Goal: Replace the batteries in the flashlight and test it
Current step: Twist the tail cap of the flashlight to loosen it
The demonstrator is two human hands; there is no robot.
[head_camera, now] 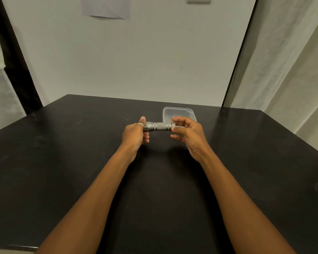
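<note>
Flashlight: the flashlight [159,126] lies level, held up over the table between both hands, its length running side to side.
Left hand: the left hand [134,134] is wrapped round the flashlight's left end, fingers curled under it and thumb on top, hiding that end.
Right hand: the right hand [189,132] is at the flashlight's right end, thumb and forefinger tips pinching the end piece while the other fingers hang loosely curled below.
Make and shape: a short grey metal tube, matte, with ridged rings near the left end and a paler rim at the right end.
Ring: a pale ring [140,124] sits on a left-hand finger, just beside the flashlight's body.
Container: a clear plastic container [178,111] with rounded corners stands just behind the flashlight's right end, partly hidden by the right fingers; what it holds cannot be made out.
Table: a black, smooth, faintly scuffed table [81,153] spreads below the flashlight.
Beyond: a plain pale wall behind the flashlight, with a sheet of paper [106,8] high up; a pale curtain [292,70] well to its right.
</note>
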